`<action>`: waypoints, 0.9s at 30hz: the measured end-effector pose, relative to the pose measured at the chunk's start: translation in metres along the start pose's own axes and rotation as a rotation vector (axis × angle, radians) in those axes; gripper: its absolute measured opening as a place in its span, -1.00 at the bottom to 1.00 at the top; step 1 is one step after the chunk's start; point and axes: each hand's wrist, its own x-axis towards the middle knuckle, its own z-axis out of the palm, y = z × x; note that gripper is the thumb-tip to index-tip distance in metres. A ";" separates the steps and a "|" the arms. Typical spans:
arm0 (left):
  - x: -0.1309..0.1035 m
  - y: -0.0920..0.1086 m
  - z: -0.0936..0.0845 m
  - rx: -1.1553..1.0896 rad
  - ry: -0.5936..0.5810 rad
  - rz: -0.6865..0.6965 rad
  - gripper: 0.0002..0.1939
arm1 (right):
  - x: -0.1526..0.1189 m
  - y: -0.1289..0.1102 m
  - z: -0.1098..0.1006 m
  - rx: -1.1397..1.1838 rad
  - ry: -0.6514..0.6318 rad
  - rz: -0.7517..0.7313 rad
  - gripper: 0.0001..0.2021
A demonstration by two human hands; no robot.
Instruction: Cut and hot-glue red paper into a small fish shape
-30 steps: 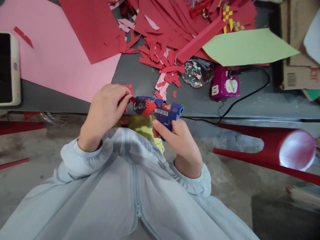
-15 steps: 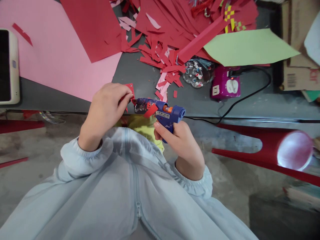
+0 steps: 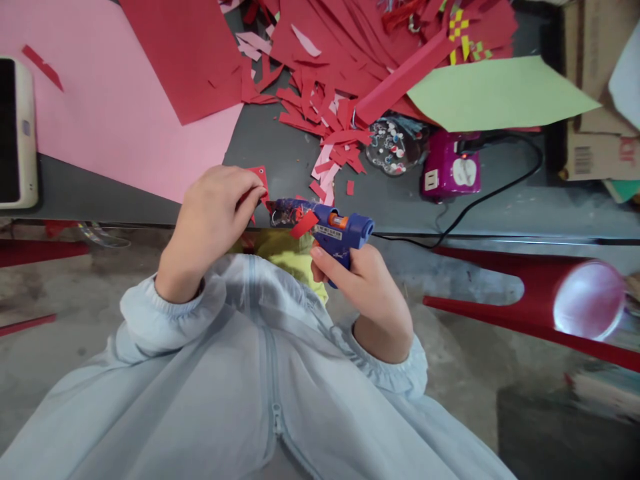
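Glue gun (image 3: 333,227) nudged R, R hand (image 3: 357,277) gripping; L hand (image 3: 213,210) pinches red paper (image 3: 261,175), prob. touching nozzle (image 3: 273,204).

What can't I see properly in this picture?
Head view, all four:
Red piece: partly hidden by the left hand.
Glue gun: its handle is partly covered by the right hand.
Phone: cut off by the left edge.
Tiny bits beside the purple box: too small to tell apart.
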 end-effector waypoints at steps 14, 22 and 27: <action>-0.001 -0.002 -0.001 0.031 -0.004 0.066 -0.78 | -0.013 0.004 -0.010 0.078 0.022 -0.014 -0.64; -0.006 -0.008 -0.004 0.076 -0.041 0.176 -0.71 | -0.021 0.016 -0.020 0.253 0.151 -0.021 -0.77; -0.008 -0.010 -0.008 0.106 -0.057 0.275 -0.69 | -0.022 0.017 -0.021 0.268 0.152 -0.029 -0.75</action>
